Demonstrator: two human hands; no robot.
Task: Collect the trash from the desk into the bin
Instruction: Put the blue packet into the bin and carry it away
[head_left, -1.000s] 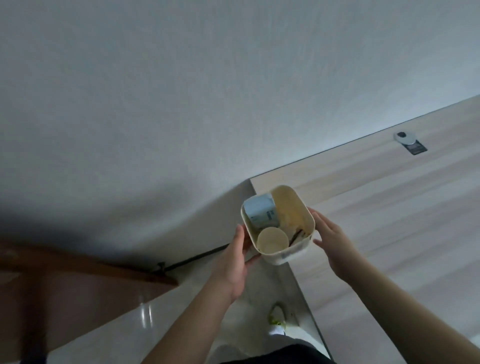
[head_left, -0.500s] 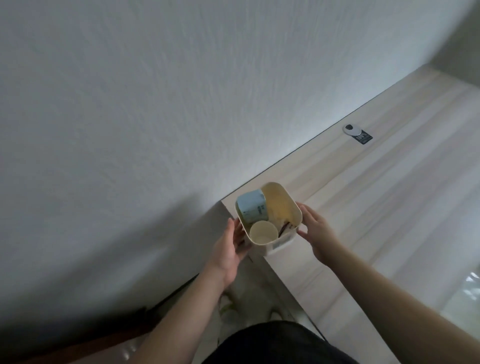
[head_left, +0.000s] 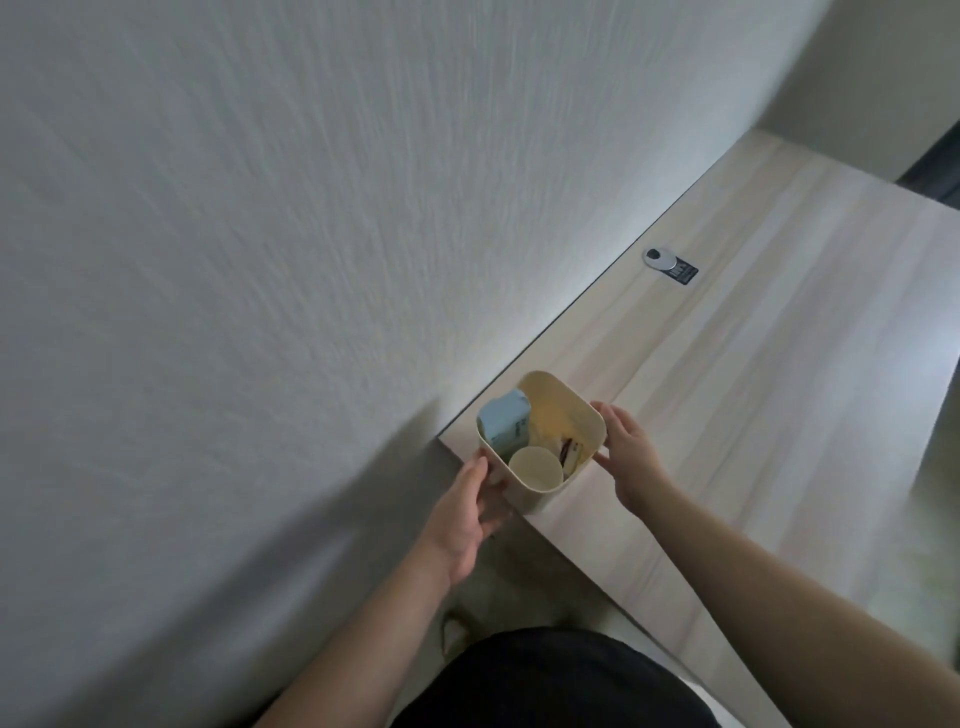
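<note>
A small cream bin (head_left: 566, 402) stands at the left corner of the light wooden desk (head_left: 753, 395), close to the wall. Inside it lie a light blue packet (head_left: 504, 426), a paper cup (head_left: 535, 467) and a small dark-edged wrapper (head_left: 567, 453). My left hand (head_left: 465, 512) is against the bin's left side, fingers curled around it. My right hand (head_left: 631, 457) touches the bin's right side with fingers spread along the wall.
A white textured wall (head_left: 260, 260) runs along the desk's far edge. A small silver and black device (head_left: 669, 265) lies on the desk near the wall. The pale floor and a shoe (head_left: 457, 631) show below the desk's left end.
The view has swung right and up, showing more of the desk. The bin has settled onto the desk corner between both hands, which stay on its sides.
</note>
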